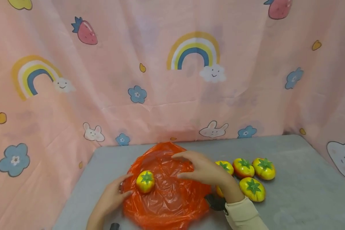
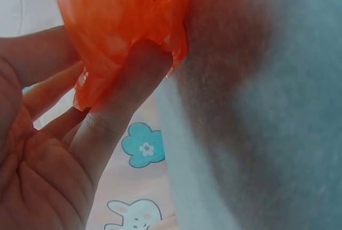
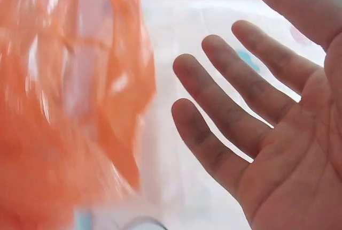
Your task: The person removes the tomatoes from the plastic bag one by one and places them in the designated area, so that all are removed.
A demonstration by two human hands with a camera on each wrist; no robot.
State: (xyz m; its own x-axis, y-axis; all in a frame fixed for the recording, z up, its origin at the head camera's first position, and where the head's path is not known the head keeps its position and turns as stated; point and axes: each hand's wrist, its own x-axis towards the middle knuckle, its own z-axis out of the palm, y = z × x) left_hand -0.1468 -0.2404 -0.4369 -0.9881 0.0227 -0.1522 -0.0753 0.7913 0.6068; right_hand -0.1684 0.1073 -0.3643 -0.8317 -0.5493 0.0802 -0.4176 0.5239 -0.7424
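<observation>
An orange plastic bag (image 1: 172, 195) lies spread wide on the grey table, its mouth facing up. One shiny yellow persimmon (image 1: 145, 182) with a green star-shaped top rests inside its left part. At the bag's left edge my left hand (image 1: 110, 193) holds the rim; in the left wrist view, a fingertip is tucked under the thin orange plastic (image 2: 123, 21) between thumb and fingers. Over the bag's right side hovers my right hand (image 1: 199, 169), its fingers spread and relaxed. The right wrist view shows that hand's bare palm (image 3: 288, 160) apart from the bag, holding nothing.
Several more yellow persimmons, one of them the front persimmon (image 1: 252, 189), sit together right of the bag, partly behind my right forearm. The grey table (image 1: 299, 198) extends to the right. A pink patterned curtain (image 1: 161, 121) hangs behind and at both sides.
</observation>
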